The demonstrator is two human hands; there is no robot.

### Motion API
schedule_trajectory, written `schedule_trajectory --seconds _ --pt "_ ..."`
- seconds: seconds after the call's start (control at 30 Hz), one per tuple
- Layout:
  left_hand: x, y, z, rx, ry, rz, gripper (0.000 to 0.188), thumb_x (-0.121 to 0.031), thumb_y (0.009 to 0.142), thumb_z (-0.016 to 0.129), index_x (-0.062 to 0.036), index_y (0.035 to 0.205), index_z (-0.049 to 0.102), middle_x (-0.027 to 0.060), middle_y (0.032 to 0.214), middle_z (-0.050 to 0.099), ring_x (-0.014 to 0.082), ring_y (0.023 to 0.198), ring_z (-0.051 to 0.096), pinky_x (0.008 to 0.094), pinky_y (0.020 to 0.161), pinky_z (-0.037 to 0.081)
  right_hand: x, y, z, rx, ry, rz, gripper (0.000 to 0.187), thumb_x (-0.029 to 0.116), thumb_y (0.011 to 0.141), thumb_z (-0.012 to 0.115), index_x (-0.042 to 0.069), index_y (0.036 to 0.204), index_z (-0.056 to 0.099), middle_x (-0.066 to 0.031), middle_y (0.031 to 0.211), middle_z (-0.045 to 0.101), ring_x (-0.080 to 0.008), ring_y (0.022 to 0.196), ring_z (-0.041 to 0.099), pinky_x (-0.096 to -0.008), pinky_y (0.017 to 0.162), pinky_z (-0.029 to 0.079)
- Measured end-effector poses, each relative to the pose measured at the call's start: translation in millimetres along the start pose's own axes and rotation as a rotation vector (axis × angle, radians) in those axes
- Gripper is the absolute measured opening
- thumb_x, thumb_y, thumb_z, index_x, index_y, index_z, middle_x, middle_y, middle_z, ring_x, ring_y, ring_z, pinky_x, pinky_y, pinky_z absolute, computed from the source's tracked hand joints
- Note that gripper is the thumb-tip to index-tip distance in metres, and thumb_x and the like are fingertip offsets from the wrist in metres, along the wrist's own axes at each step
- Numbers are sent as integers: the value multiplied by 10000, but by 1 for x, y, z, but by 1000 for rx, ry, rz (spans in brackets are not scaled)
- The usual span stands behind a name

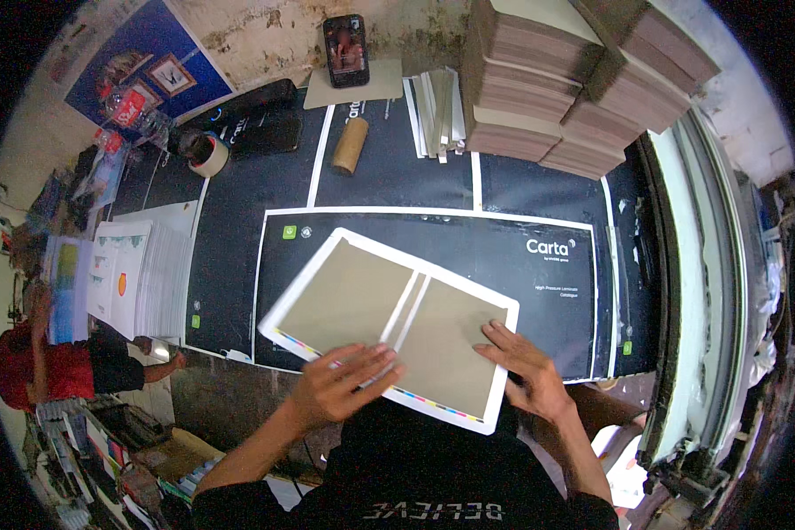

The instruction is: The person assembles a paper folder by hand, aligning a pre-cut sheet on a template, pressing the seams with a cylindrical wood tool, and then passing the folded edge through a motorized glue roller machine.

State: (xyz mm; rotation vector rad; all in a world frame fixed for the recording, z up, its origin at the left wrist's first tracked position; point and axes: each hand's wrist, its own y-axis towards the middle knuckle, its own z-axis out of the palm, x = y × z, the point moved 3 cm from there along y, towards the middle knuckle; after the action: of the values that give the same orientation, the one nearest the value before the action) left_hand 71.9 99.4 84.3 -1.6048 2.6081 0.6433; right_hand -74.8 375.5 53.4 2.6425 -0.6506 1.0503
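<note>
A white paper sheet bearing two grey-brown boards (455, 344) and a narrow strip between them, like an unfolded hardcover book case, lies tilted on the dark work surface. Its lower right corner hangs over the front edge, and a row of coloured patches runs along the near margin. My left hand (340, 384) rests on the near edge around the middle strip, its fingers stretched and slightly blurred. At the right edge, my right hand (532, 371) grips the book cover with its fingers on top of the board; part of the thumb is hard to make out.
Stacks of cut boards (539, 84) stand back right, beside a bundle of strips (435, 115). A phone (344, 51), cardboard tube (351, 146) and tape roll (209, 157) sit behind. Left are printed sheets (137, 274) and another person's arm (155, 371). A metal-framed machine (693, 291) borders the right.
</note>
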Motion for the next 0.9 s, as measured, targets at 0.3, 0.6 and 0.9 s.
schedule_trajectory --seconds 0.3,0.6,0.9 --pt "50 71 -118 22 60 -534 234 -30 800 736 -37 1035 728 144 886 734 302 785 692 399 717 510 -2 116 0 -245 412 10 266 178 955 676 34 1177 698 -176 1083 736 -264 995 725 -363 844 576" --pt "27 117 -83 -183 -104 -316 384 -115 799 789 -68 1172 709 151 957 740 303 823 715 388 747 537 -56 73 -40 -375 78 212 381 173 884 678 7 1227 664 -203 1174 703 -364 1066 688 -425 985 519" --pt "13 120 -82 -82 -121 -360 247 -83 854 710 -126 1095 749 94 855 742 265 694 710 370 616 543 -28 195 -43 -286 162 -45 436 158 933 679 24 1336 580 -215 1127 709 -323 1039 698 -408 895 545"
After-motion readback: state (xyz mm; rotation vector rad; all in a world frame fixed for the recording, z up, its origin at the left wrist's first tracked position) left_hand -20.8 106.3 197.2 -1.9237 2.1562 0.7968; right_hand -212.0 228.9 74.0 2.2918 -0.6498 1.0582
